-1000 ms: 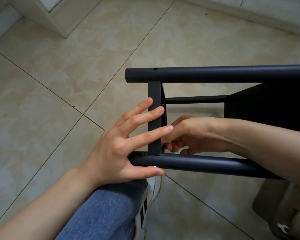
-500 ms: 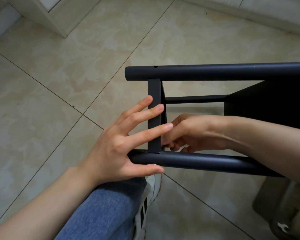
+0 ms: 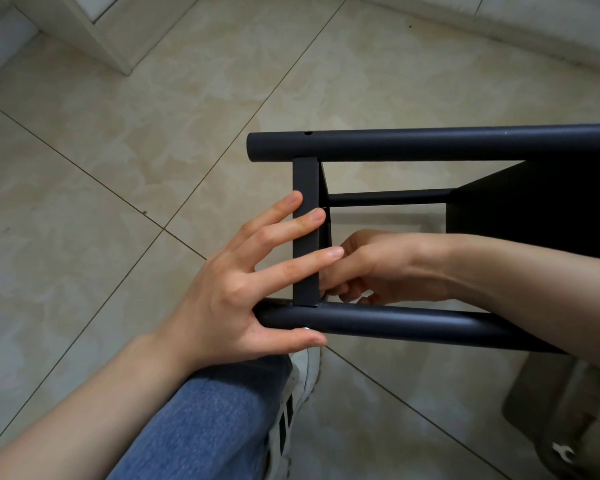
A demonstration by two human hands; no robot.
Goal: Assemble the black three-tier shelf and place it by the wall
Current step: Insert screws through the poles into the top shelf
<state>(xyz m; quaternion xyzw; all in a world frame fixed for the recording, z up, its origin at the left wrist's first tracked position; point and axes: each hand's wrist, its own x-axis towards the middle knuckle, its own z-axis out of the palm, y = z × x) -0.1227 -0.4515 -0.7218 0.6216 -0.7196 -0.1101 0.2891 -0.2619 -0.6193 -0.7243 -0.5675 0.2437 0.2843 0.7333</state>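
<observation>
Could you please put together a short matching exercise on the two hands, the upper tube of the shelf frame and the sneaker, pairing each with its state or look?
Column one:
1. left hand
2. right hand
3. upper tube
4. sneaker

Column two:
A. has a small hole near its open end
B. fingers curled, inside the frame behind the flat crossbar
C. white with black stripes
D. fingers straight, laid across the flat crossbar

Pairs: 1-D, 2-B, 3-A, 4-C.
</observation>
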